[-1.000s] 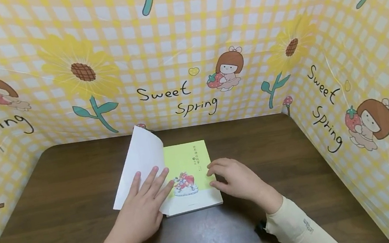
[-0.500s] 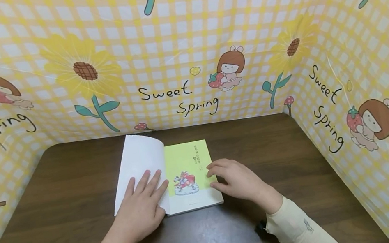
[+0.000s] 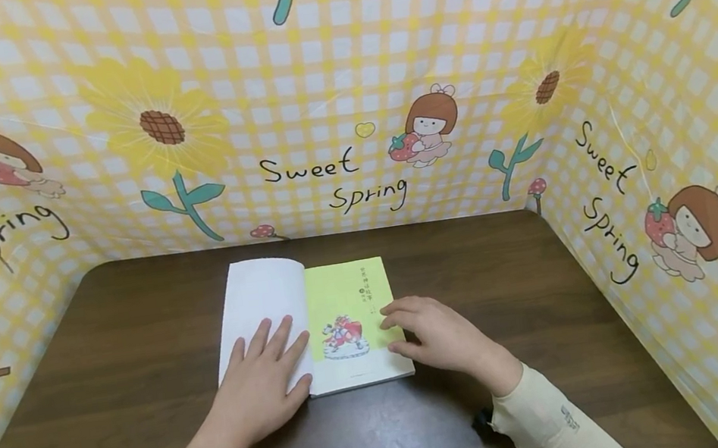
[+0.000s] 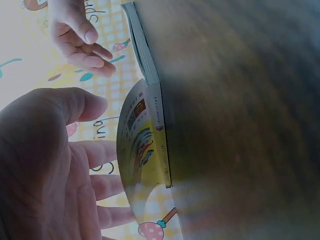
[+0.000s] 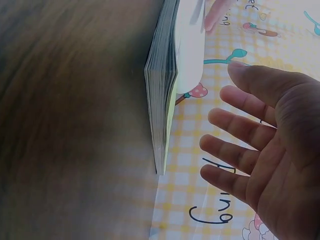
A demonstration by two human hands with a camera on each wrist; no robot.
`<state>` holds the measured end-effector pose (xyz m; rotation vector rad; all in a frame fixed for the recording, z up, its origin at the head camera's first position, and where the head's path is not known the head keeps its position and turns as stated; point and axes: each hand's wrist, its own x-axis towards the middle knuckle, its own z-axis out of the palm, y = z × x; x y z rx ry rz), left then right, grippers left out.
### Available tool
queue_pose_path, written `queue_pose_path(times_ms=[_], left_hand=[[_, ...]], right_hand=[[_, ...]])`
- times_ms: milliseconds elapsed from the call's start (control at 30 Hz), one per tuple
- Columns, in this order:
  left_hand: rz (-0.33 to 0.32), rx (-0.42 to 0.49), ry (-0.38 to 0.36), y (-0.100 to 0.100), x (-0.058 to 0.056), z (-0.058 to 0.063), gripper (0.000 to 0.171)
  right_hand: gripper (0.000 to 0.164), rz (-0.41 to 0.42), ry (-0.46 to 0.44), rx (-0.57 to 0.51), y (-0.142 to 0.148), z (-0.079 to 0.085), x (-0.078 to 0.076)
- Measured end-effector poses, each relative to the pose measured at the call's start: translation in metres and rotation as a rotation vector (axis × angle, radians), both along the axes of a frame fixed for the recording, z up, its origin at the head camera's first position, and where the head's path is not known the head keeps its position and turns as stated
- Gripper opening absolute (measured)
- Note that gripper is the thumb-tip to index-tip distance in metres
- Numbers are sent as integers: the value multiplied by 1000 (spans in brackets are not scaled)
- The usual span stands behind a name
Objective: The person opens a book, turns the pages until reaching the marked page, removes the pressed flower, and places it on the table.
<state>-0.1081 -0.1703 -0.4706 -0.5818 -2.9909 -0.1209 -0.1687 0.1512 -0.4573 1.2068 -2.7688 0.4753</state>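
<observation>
Left grip point(image 3: 259, 385): released, fingers straight, palm laid flat on the opened white cover point(image 3: 259, 307) of the book point(image 3: 318, 321), apparently to hold it down against springing back. The book lies open at mid-table point(image 3: 108, 351), spine running front to back, its yellow-green title page point(image 3: 345, 302) facing up. Right grip point(image 3: 439, 333): released, fingers loosely bent, tips resting on the title page's right edge, apparently steadying the page block. A printed yellow checked backdrop point(image 3: 337, 66) encloses three sides.

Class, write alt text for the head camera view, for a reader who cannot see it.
Two hands rest on an open book on a dark wooden table: the left hand flattens the opened cover, the right hand touches the yellow-green title page. A yellow checked sunflower backdrop surrounds the table.
</observation>
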Motion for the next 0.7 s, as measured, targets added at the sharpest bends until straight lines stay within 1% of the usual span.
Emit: queue_pose_path(times_ms=[267, 433, 567, 700], left_hand=[[8, 15, -55, -1, 1, 1, 67], [10, 18, -75, -2, 1, 1, 68], [11, 21, -99, -3, 0, 0, 69], [6, 23, -121, -5, -1, 0, 70]], right_hand=[[33, 2, -7, 5, 0, -3, 0], [35, 11, -16, -2, -1, -4, 0], [36, 18, -20, 19, -1, -5, 0], [42, 19, -33, 44, -1, -4, 1]])
